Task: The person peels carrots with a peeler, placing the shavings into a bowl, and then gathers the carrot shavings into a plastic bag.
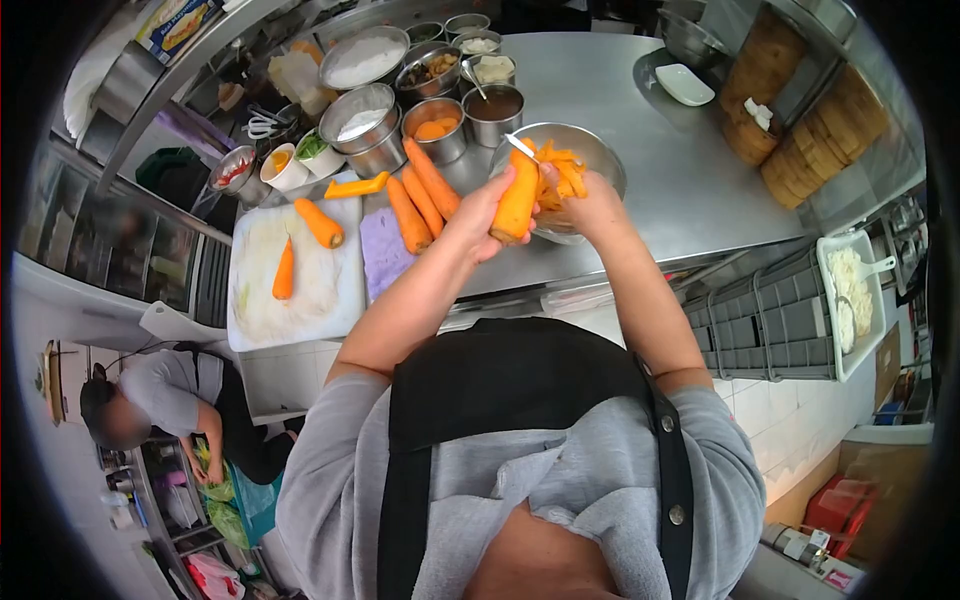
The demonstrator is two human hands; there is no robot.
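Your left hand [482, 212] is closed around a thick, smooth peeled carrot [514, 203], which stands tilted with its blunt cut end downward. Your right hand [592, 208] is curled just beside it; you can't tell from here what its fingers grip. A slim white tool [521, 147] shows at the carrot's upper end, and ragged, flat carrot strips [568, 172] lie just past your right fingers, over a round, shiny metal bowl [608, 165].

Left of your left hand, long tapered carrots [408, 215] lie near a scuffed purple board [384, 252]. Further left, a stained white plastic cutting board [252, 300] bears two shorter carrots [284, 272]. Beyond your left hand sit cylindrical steel containers, one with orange pieces [435, 124], another with dark sauce [493, 106] and a spoon.

Well to the right of your right hand, a ribbed grey crate [765, 320] stands below the steel counter [690, 170]; woven-looking round steamers [830, 140] are stacked farther off. Far up-left, a blue-and-yellow box [178, 30] carries printed lettering too blurred to read surely.
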